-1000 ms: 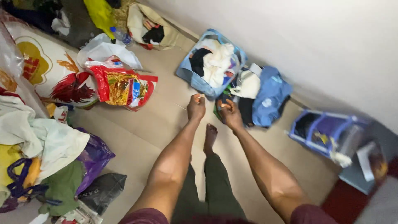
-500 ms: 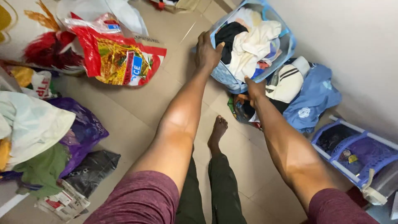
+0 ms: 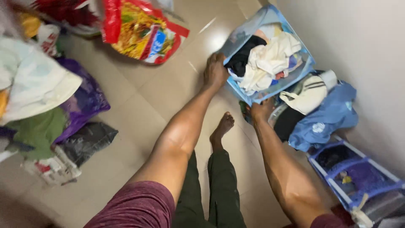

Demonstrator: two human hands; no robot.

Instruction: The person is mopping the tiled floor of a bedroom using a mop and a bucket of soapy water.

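A light blue mesh basket full of white, black and coloured clothes sits on the tiled floor by the wall. My left hand grips its near left rim. My right hand holds the basket's lower corner, just below the rim, beside a dark bundle of clothes. My bare foot rests on the floor between my arms.
A blue garment and a cream striped bag lie by the wall. A blue plastic rack stands at lower right. A red printed sack lies at top, and a pile of bags and cloth fills the left.
Both hands went from being held in front of me to the basket's rim and corner. The view has swung closer and downward, and the basket has tilted slightly.
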